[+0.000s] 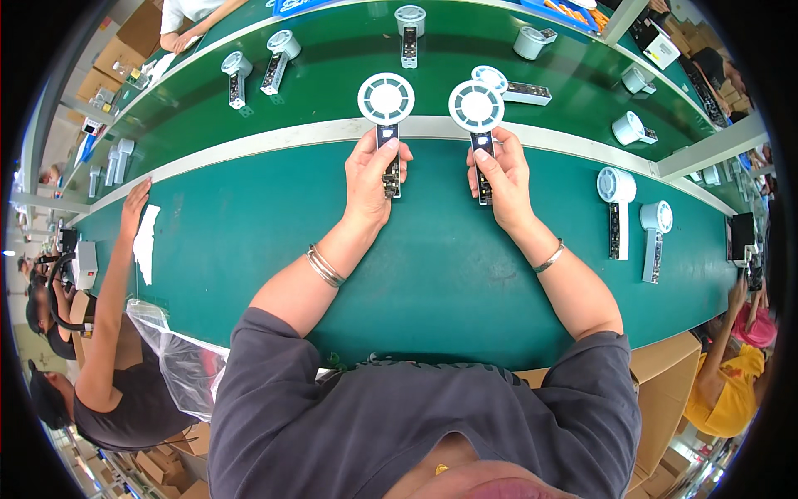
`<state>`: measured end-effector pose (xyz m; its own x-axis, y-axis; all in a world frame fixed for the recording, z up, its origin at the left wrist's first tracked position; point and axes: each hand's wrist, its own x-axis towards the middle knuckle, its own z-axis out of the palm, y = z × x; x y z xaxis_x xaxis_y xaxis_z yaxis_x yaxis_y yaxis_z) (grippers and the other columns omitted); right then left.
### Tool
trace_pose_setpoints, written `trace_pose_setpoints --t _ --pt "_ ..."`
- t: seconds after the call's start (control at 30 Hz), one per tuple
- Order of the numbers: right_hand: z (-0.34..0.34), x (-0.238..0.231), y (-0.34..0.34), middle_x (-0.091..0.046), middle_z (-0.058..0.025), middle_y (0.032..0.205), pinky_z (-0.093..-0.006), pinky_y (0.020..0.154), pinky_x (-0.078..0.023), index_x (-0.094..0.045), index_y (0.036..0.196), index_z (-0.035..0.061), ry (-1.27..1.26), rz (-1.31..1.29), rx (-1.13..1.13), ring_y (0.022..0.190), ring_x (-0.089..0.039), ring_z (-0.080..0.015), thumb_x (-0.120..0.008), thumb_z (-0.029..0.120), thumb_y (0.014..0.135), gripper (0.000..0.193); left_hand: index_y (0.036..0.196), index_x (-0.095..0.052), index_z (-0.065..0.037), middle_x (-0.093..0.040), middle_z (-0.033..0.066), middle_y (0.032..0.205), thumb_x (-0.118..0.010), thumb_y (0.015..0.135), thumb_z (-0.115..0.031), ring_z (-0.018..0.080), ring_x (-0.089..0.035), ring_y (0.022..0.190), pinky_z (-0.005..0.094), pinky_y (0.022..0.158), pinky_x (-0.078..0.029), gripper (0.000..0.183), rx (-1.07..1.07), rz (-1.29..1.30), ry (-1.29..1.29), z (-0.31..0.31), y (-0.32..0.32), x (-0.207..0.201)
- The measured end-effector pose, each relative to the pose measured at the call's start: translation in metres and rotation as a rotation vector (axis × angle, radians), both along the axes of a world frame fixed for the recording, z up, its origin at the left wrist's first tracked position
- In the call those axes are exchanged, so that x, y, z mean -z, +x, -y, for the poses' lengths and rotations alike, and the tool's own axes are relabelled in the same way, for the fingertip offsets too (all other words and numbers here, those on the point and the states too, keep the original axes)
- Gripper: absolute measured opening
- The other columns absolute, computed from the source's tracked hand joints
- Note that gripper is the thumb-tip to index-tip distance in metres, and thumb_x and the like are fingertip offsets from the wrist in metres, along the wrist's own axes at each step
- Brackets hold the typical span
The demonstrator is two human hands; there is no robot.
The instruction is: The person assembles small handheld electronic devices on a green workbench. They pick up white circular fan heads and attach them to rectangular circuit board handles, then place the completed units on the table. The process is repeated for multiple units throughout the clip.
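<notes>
My left hand [364, 176] is wrapped round the handle of a white handheld fan [386, 98], thumb on its front. The fan's round, slotted head points away from me, and a dark circuit board shows along the handle. In the same way my right hand [510, 179] grips a second handheld fan [476, 106], its thumb pressed on the exposed board. Both fans are raised side by side over the green table [432, 274], heads apart. To my right, two similar fans [616, 185] lie on the table with their boards showing.
Beyond a pale rail [274, 137] runs a green belt [332, 91] with several more fans on it. A white cloth-like piece [145, 245] lies at the left, near a co-worker's arm [112, 308]. A cardboard box [665, 391] stands by my right elbow, a clear plastic bag [179, 358] at left.
</notes>
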<state>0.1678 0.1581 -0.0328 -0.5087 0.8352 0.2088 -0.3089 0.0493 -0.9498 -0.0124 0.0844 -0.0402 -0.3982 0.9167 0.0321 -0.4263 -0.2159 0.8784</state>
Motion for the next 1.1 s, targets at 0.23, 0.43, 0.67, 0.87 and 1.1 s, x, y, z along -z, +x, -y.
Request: trace_pose_setpoints --t 0.23,0.43,0.67,0.87,1.1 --pt "0.0003 -0.0005 -0.0005 -0.053 -0.0087 0.082 -0.0232 0.044 -0.042 -0.036 0.12 0.0005 0.015 0.014 0.01 0.056 -0.051 -0.0117 -0.055 0.017 0.089 0.04 0.105 -0.055 -0.003 -0.06 0.0049 0.073 -0.059 0.085 -0.018 0.0064 -0.051 0.058 0.0192 0.049 -0.041 0.025 -0.023 0.062 0.011 -0.0007 0.0017 -0.0025" --pt "0.0013 -0.0027 -0.0013 -0.051 -0.0071 0.083 -0.021 0.044 -0.041 -0.034 0.119 0.0001 -0.01 0.022 0.015 0.056 -0.05 -0.009 -0.053 0.017 0.09 0.039 0.108 -0.054 -0.002 -0.06 0.005 0.074 -0.06 0.085 -0.018 0.0063 -0.051 0.058 0.0191 0.049 -0.041 0.028 -0.017 0.061 0.018 -0.0015 0.0014 -0.0029" --pt "0.0009 -0.0014 -0.0012 -0.052 -0.0071 0.082 -0.021 0.044 -0.041 -0.035 0.119 0.0006 -0.013 0.023 -0.003 0.056 -0.05 -0.0089 -0.053 0.015 0.089 0.038 0.109 -0.054 -0.001 -0.06 0.005 0.074 -0.059 0.085 -0.017 0.0063 -0.051 0.058 0.0194 0.049 -0.041 0.029 -0.018 0.066 0.011 -0.0011 0.0012 -0.0018" --pt "0.0004 -0.0009 -0.001 -0.052 -0.0072 0.082 -0.0212 0.043 -0.041 -0.034 0.119 -0.0002 0.001 0.028 0.009 0.055 -0.05 -0.0089 -0.053 0.014 0.089 0.038 0.11 -0.053 -0.001 -0.059 0.0057 0.075 -0.058 0.086 -0.017 0.0074 -0.052 0.06 0.02 0.05 -0.042 0.03 -0.019 0.042 0.011 -0.0018 0.0006 -0.0004" --pt "0.0001 -0.0004 -0.0016 -0.052 -0.0075 0.082 -0.0214 0.043 -0.041 -0.034 0.119 -0.001 -0.002 0.031 0.016 0.055 -0.05 -0.0091 -0.054 0.013 0.089 0.039 0.112 -0.052 -0.001 -0.059 0.006 0.076 -0.056 0.086 -0.018 0.0079 -0.052 0.061 0.0205 0.051 -0.043 0.031 -0.015 0.028 0.003 -0.0016 -0.0001 -0.001"
